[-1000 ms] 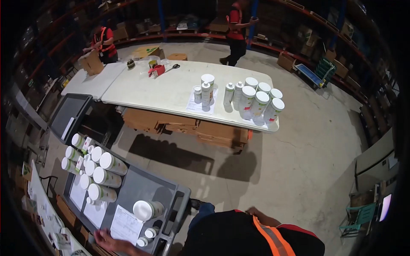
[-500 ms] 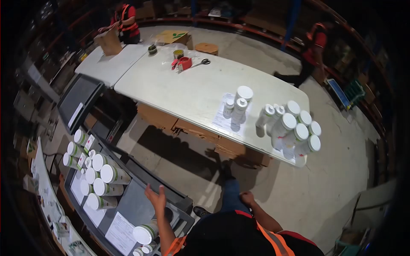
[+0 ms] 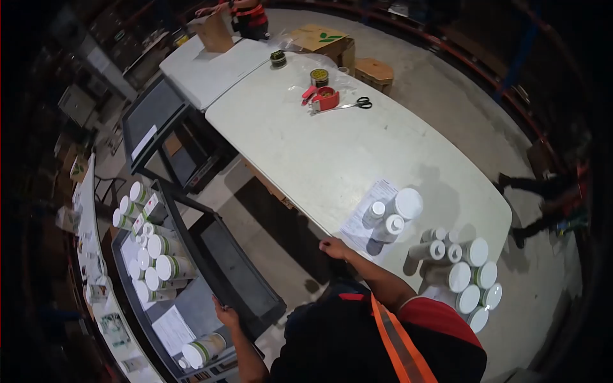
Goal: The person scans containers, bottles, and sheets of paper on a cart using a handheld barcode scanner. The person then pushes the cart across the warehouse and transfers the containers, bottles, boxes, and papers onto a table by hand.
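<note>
My left hand (image 3: 225, 314) is over the near rim of the grey cart (image 3: 252, 303), fingers apart, with nothing visible in it. Below it on the cart lies a white tub with a green-banded label (image 3: 204, 350), close to a printed sheet (image 3: 172, 329). A group of similar white tubs (image 3: 174, 268) stands farther along the cart. My right hand (image 3: 334, 248) hangs at the edge of the white table (image 3: 306, 153), its fingers curled in and no object showing. Nearest to it on the table, white bottles (image 3: 394, 225) and a wide-lidded tub (image 3: 408, 203) stand on a paper sheet (image 3: 353, 225).
More white tubs (image 3: 467, 298) and bottles crowd the table's right end. Scissors (image 3: 363, 103), a red tape dispenser (image 3: 325, 99) and tape rolls (image 3: 319, 78) lie at its far end. One person handles a cardboard box (image 3: 214, 33); another walks at right (image 3: 543, 204).
My view has shifted, and my body is closer to the table. My right hand has come forward to the table edge. My left hand has lowered beside the cart rim. The person at right has moved.
</note>
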`<act>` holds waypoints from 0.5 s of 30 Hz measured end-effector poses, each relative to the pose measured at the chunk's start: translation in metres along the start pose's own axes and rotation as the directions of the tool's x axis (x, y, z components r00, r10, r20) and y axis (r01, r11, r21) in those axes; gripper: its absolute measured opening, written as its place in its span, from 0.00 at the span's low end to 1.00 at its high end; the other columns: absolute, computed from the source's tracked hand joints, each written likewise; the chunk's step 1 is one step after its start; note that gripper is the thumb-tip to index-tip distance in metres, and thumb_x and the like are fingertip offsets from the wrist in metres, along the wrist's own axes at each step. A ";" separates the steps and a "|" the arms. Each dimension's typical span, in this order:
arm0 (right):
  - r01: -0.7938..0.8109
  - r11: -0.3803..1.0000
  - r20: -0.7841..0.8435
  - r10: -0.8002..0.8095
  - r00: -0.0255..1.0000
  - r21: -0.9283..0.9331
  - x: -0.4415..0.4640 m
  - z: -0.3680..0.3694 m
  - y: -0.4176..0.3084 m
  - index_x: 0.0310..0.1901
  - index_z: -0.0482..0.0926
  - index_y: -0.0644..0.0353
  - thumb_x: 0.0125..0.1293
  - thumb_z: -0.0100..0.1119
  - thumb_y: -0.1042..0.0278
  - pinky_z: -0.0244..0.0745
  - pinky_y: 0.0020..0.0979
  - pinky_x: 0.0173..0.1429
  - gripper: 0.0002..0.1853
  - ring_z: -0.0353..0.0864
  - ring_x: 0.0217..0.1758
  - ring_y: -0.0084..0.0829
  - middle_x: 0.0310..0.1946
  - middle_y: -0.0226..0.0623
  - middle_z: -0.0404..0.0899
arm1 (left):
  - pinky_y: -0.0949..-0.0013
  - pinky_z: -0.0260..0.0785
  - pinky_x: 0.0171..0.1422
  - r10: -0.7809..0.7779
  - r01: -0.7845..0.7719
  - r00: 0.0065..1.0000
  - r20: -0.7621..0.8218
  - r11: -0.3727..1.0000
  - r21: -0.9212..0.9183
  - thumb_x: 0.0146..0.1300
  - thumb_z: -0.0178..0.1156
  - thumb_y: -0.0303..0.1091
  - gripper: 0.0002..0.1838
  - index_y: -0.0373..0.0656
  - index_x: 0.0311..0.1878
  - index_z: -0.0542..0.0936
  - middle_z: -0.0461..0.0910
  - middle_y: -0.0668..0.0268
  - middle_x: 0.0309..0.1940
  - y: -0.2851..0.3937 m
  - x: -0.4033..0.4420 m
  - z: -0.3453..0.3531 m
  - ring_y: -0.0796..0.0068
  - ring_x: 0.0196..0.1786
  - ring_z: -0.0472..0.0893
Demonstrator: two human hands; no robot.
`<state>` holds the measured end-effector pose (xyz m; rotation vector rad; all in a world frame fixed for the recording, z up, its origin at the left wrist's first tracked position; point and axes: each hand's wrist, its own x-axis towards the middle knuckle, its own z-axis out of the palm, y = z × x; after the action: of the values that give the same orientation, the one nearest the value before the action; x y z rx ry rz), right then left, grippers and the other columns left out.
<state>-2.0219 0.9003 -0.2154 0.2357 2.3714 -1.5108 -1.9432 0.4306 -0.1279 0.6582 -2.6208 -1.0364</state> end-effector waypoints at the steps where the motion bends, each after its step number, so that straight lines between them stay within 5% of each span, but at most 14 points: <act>1: 0.015 1.000 0.004 -0.015 1.000 0.012 0.019 -0.004 -0.009 0.43 0.85 0.56 0.66 0.62 0.55 0.78 0.39 0.55 0.14 0.85 0.49 0.39 0.43 0.40 0.88 | 0.70 0.65 0.69 0.191 -0.195 0.979 -0.065 0.978 -0.069 0.54 0.44 0.14 0.42 0.41 0.77 0.64 0.74 0.48 0.69 -0.018 0.004 0.005 0.61 0.68 0.76; 4: 0.070 0.998 -0.089 -0.070 0.994 -0.005 0.060 -0.009 -0.031 0.42 0.85 0.58 0.66 0.64 0.57 0.80 0.37 0.49 0.14 0.86 0.41 0.35 0.40 0.39 0.87 | 0.68 0.68 0.68 -0.085 0.093 0.995 0.051 0.979 -0.179 0.54 0.45 0.15 0.41 0.41 0.77 0.66 0.73 0.47 0.70 0.001 0.002 -0.002 0.58 0.67 0.78; 5: 0.068 0.985 -0.069 -0.057 0.996 0.159 0.079 -0.001 -0.020 0.39 0.84 0.62 0.65 0.63 0.62 0.81 0.33 0.39 0.11 0.84 0.32 0.30 0.34 0.37 0.85 | 0.68 0.72 0.64 0.209 -0.227 0.970 -0.127 0.963 -0.149 0.54 0.47 0.16 0.39 0.41 0.75 0.68 0.78 0.50 0.65 -0.038 0.012 0.012 0.59 0.63 0.81; 6: -0.062 0.933 -0.055 0.087 0.995 0.355 0.079 -0.004 -0.031 0.37 0.85 0.61 0.66 0.60 0.67 0.82 0.35 0.34 0.08 0.86 0.30 0.36 0.31 0.41 0.86 | 0.67 0.73 0.62 0.158 -0.169 0.983 -0.089 0.976 -0.135 0.55 0.48 0.17 0.39 0.43 0.75 0.70 0.80 0.51 0.63 -0.041 0.009 0.013 0.58 0.62 0.82; 7: -0.101 0.816 0.001 0.122 0.992 0.569 0.090 0.005 -0.020 0.34 0.81 0.64 0.67 0.58 0.72 0.76 0.33 0.22 0.06 0.82 0.22 0.31 0.24 0.39 0.81 | 0.65 0.74 0.60 0.092 -0.101 0.993 -0.077 0.988 -0.120 0.55 0.50 0.18 0.39 0.45 0.74 0.71 0.82 0.51 0.61 -0.039 0.009 0.007 0.57 0.61 0.83; 8: -0.092 0.850 0.003 0.106 0.994 0.518 0.082 -0.007 -0.036 0.32 0.78 0.65 0.66 0.57 0.75 0.73 0.33 0.18 0.05 0.78 0.17 0.32 0.22 0.38 0.79 | 0.63 0.75 0.56 -0.055 0.059 0.993 -0.106 0.998 0.031 0.55 0.53 0.19 0.39 0.55 0.73 0.73 0.84 0.51 0.58 -0.034 0.004 0.006 0.58 0.56 0.85; 10: -0.171 0.866 -0.005 0.196 0.981 0.470 0.074 -0.018 -0.051 0.33 0.78 0.67 0.68 0.54 0.75 0.71 0.32 0.14 0.07 0.79 0.14 0.34 0.26 0.42 0.82 | 0.58 0.74 0.54 -0.054 0.089 0.968 -0.243 0.987 0.133 0.56 0.57 0.21 0.39 0.65 0.72 0.74 0.86 0.52 0.51 -0.025 -0.002 0.013 0.52 0.43 0.85; 15: -0.232 0.835 0.138 0.188 0.972 0.499 0.082 -0.033 -0.042 0.41 0.77 0.69 0.67 0.47 0.73 0.78 0.33 0.18 0.10 0.82 0.18 0.38 0.30 0.47 0.84 | 0.54 0.72 0.59 -0.246 0.298 0.935 -0.253 0.936 0.190 0.58 0.57 0.23 0.37 0.69 0.71 0.75 0.85 0.61 0.53 0.005 -0.008 0.014 0.46 0.47 0.80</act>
<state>-2.1177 0.9090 -0.1956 0.5258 1.7617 -1.9659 -1.9431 0.4460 -0.1344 1.1508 -2.5115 -0.6819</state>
